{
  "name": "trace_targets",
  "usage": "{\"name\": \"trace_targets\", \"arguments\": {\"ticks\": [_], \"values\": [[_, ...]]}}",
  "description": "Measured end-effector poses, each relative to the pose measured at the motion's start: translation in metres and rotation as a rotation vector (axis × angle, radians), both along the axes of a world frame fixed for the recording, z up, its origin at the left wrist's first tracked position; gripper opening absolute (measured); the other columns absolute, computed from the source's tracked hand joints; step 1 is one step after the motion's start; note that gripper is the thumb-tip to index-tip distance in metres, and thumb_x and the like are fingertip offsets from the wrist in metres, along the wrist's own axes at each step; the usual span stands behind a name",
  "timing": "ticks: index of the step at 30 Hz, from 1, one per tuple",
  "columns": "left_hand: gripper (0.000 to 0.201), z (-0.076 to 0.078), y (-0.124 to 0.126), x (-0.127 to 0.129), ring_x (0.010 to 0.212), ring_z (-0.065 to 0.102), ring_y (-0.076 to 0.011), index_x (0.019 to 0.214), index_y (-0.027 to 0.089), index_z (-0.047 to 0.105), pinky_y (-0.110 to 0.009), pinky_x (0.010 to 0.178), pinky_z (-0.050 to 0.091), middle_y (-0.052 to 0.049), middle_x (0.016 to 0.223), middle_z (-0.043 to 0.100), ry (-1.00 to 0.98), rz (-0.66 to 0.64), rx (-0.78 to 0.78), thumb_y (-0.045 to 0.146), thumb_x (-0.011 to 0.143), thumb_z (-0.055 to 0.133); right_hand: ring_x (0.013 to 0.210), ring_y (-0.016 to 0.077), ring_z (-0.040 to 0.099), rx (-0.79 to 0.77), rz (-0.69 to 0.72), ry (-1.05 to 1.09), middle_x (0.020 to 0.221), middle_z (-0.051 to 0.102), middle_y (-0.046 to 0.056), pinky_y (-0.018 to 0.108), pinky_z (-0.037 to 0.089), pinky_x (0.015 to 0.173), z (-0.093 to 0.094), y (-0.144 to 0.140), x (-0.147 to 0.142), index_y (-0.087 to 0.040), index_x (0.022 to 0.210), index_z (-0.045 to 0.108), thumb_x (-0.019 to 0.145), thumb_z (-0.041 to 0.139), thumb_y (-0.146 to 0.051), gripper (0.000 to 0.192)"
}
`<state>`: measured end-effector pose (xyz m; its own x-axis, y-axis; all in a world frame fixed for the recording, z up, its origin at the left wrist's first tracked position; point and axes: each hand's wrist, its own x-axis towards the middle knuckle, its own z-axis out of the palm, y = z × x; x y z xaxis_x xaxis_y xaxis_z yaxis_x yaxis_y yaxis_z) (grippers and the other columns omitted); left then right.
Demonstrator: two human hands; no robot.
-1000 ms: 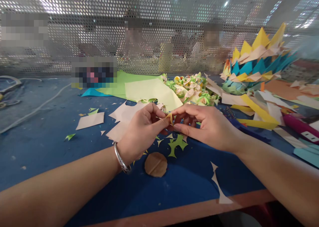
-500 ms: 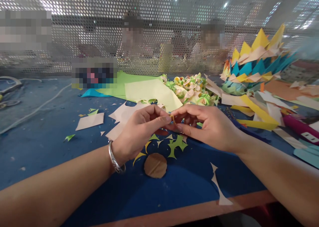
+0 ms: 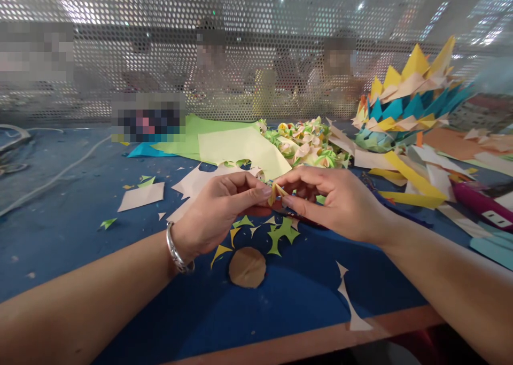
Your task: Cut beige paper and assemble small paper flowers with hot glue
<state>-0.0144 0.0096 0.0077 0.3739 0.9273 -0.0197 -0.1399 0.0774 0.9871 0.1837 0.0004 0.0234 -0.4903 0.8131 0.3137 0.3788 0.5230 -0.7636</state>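
Note:
My left hand [image 3: 218, 212] and my right hand [image 3: 332, 202] meet above the blue table [image 3: 72, 231], both pinching a small folded yellow paper piece [image 3: 274, 192] between their fingertips. A silver bracelet [image 3: 175, 250] circles my left wrist. Just below the hands lie a tan paper circle [image 3: 247, 267] and green cut scraps [image 3: 284, 232]. Part of the paper piece is hidden by my fingers.
Yellow-green paper sheets [image 3: 236, 143] lie behind the hands, beside a pile of small folded paper flowers [image 3: 308, 146]. A spiky yellow and teal paper model [image 3: 409, 98] stands at the right among paper strips. A perforated metal screen [image 3: 240, 49] closes the back, with people behind it.
My left wrist has slid a little to the left and down. The yellow piece shows more between the fingertips. The hands stay together in the same place.

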Motion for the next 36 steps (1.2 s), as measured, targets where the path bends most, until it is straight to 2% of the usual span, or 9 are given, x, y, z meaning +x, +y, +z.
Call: {"name": "trace_targets", "arguments": {"ticks": [5,11,17,29,36], "values": [[0.014,-0.0012,-0.0004,0.0014,0.070,0.067,-0.0117,0.083,0.013,0.064,-0.022,0.067,0.055,-0.001,0.077,0.068,0.034,0.016,0.124,0.016,0.073,0.073,0.059,0.0084,0.062,0.001,-0.018,-0.019,0.079,0.070,0.002,0.018,0.049,0.052,-0.0002,-0.0001,0.0003,-0.016,0.102,0.068,0.086,0.061,-0.020,0.018],[0.009,-0.0044,-0.0018,0.0039,0.066,0.065,-0.0113,0.075,0.015,0.060,-0.023,0.063,0.054,0.000,0.071,0.064,0.096,0.046,0.155,0.017,0.075,0.069,0.059,0.0091,0.060,0.021,-0.033,-0.064,0.080,0.069,0.002,0.019,0.048,0.051,-0.0035,0.0014,0.0004,-0.016,0.107,0.068,0.085,0.064,-0.023,0.023],[0.016,-0.0053,-0.0003,0.0016,0.060,0.061,-0.0099,0.069,0.017,0.051,-0.022,0.057,0.050,0.001,0.068,0.061,0.137,0.104,0.244,0.012,0.074,0.065,0.059,0.0090,0.061,-0.003,-0.014,-0.023,0.077,0.068,0.002,0.019,0.049,0.052,-0.0025,0.0008,-0.0005,-0.015,0.106,0.068,0.086,0.063,-0.024,0.022],[0.014,-0.0043,-0.0007,-0.0003,0.065,0.062,-0.0140,0.069,0.019,0.050,-0.027,0.057,0.050,-0.005,0.075,0.068,0.241,0.073,0.345,0.016,0.073,0.063,0.063,0.0085,0.062,0.015,-0.035,-0.037,0.084,0.070,0.003,0.018,0.051,0.055,-0.0023,-0.0002,0.0006,-0.014,0.107,0.068,0.088,0.062,-0.022,0.022],[0.011,-0.0053,0.0002,-0.0018,0.066,0.063,-0.0160,0.069,0.019,0.050,-0.027,0.054,0.050,-0.006,0.075,0.069,0.306,0.072,0.405,0.017,0.072,0.060,0.060,0.0071,0.062,0.056,-0.013,-0.048,0.077,0.068,0.001,0.015,0.050,0.054,-0.0032,0.0012,0.0016,-0.012,0.108,0.068,0.088,0.062,-0.020,0.023]]}}
